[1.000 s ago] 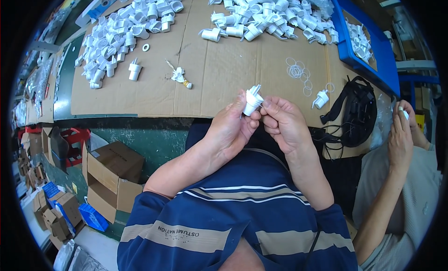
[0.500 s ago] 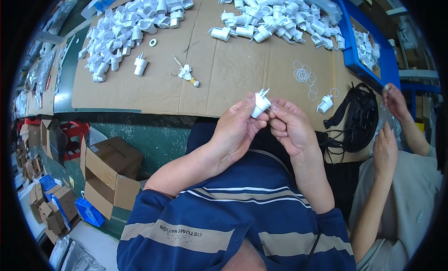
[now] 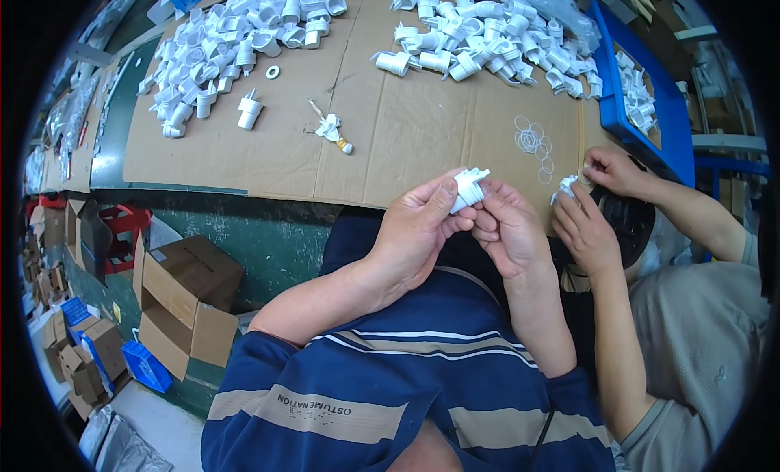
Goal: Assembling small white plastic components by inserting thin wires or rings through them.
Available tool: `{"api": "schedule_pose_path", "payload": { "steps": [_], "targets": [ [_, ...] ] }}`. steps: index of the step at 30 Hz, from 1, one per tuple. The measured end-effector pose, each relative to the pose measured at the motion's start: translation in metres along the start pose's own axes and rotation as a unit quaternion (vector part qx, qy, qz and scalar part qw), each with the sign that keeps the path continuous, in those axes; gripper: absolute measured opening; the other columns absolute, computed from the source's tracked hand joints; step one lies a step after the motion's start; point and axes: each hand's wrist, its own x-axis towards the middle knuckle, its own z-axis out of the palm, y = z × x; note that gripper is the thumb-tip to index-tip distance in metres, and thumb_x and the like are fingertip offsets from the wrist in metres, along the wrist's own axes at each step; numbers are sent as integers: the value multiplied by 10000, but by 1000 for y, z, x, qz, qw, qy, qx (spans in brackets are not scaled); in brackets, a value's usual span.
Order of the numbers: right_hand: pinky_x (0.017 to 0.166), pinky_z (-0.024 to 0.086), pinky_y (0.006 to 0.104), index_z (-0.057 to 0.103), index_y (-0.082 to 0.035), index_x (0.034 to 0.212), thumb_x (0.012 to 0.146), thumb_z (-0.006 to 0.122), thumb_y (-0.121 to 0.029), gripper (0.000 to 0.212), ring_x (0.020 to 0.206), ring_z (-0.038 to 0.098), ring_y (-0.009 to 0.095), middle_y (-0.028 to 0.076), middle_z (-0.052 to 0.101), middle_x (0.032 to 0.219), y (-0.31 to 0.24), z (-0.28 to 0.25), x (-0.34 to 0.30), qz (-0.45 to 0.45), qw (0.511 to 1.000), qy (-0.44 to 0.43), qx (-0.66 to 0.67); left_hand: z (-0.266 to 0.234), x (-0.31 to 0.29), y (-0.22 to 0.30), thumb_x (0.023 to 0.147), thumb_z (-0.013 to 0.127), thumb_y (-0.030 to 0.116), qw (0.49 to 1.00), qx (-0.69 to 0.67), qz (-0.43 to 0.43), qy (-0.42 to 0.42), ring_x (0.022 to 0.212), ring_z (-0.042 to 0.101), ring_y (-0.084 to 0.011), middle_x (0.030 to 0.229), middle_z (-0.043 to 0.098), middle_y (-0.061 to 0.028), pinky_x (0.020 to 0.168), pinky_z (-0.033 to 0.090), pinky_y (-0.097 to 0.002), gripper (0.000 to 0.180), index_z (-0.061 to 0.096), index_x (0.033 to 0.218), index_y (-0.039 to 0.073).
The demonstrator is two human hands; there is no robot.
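In front of my chest, a white ribbed plastic fitting (image 3: pixel 467 193) with a pronged end is tilted between both hands. My left hand (image 3: pixel 418 224) grips its body, thumb on the near side. My right hand (image 3: pixel 513 228) is closed with its fingertips pinched against the fitting's right side; whether a thin ring is also between them is hidden. Beyond my hands, several thin clear rings (image 3: pixel 530 139) lie on the cardboard sheet (image 3: pixel 406 139). Further left are a single upright white fitting (image 3: pixel 249 110) and a small stick-like tool (image 3: pixel 330 127) wrapped in white.
Heaps of white fittings lie at the far left (image 3: pixel 195 70) and far middle (image 3: pixel 487 37). A blue bin (image 3: pixel 609 106) with more fittings stands at right. Beside me, a co-worker's hands (image 3: pixel 589 228) handle another fitting near a black bag (image 3: pixel 630 224). An open carton (image 3: pixel 175 309) stands lower left.
The fitting in my hands has turned, its pronged end now tipping right. The co-worker's hands have moved left to the fitting on the table. My view has shifted slightly.
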Motion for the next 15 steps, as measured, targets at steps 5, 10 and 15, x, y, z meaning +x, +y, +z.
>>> {"api": "schedule_pose_path", "payload": {
  "steps": [5,10,15],
  "targets": [
    [452,323,141,632,51,1171,1010,612,-16,176,579,457,35,74,613,803,-2,3,-1,0,1000,1,-6,2,-1,2,1086,575,178,1000,21,13,9,848,664,-86,1027,681,-101,794,598,-206,418,526,1426,-59],
    [453,314,139,629,53,1174,990,623,8,190,575,456,39,75,614,809,-3,7,-6,-6,1000,-4,-1,-2,2,1,1086,574,158,998,40,38,20,873,647,-105,1060,676,-115,823,579,-222,397,547,1411,-68],
    [452,306,138,624,56,1174,964,634,34,212,568,446,42,75,611,809,-8,16,-12,-35,998,5,-54,-5,6,4,1099,546,174,1000,23,3,-18,878,626,-107,1055,661,-108,810,555,-223,384,552,1399,-66]
  ]
}}
